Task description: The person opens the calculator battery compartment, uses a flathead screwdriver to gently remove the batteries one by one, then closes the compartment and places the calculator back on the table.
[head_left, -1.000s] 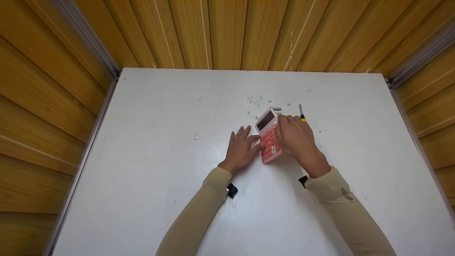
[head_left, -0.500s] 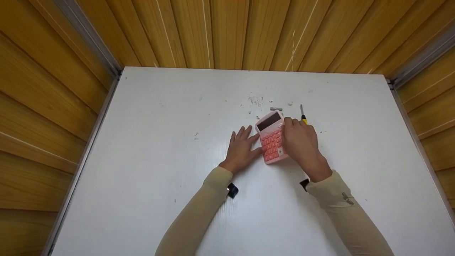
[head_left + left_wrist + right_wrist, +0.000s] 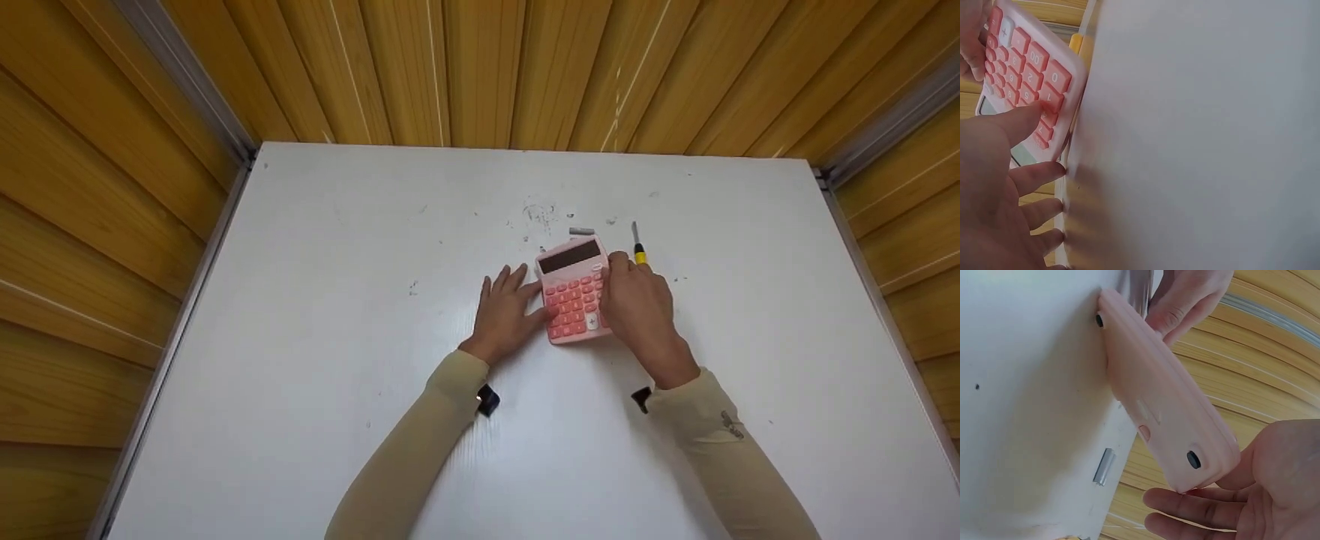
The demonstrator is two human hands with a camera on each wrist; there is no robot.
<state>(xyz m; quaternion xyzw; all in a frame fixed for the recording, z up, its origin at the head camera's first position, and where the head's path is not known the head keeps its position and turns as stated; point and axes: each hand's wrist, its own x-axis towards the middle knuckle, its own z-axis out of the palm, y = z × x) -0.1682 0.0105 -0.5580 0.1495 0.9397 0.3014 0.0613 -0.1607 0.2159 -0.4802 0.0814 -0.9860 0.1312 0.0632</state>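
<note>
A pink calculator [image 3: 574,300] with a dark display is tilted on the white table [image 3: 322,360], its left edge low and right edge raised. My right hand [image 3: 637,300] grips the raised edge, and in the right wrist view its fingers [image 3: 1202,509] reach the back. The left hand [image 3: 504,319] lies at the low edge with fingers spread and straight. Its thumb [image 3: 1022,121] touches the keys, while the index finger [image 3: 1039,175] meets the edge in the left wrist view. Rubber feet show on the underside in the right wrist view.
Just behind the calculator lies a small grey cylinder [image 3: 581,231], like a battery. A screwdriver [image 3: 638,247] with a yellow and black handle is beyond the right hand. Dark scuffs [image 3: 538,214] mark the table. Wood-look walls [image 3: 480,75] stand behind and at both sides.
The right hand has lowered the calculator's raised edge and shifted slightly right, so its face turns more upward. The left hand stays almost in place, its thumb now over the keys.
</note>
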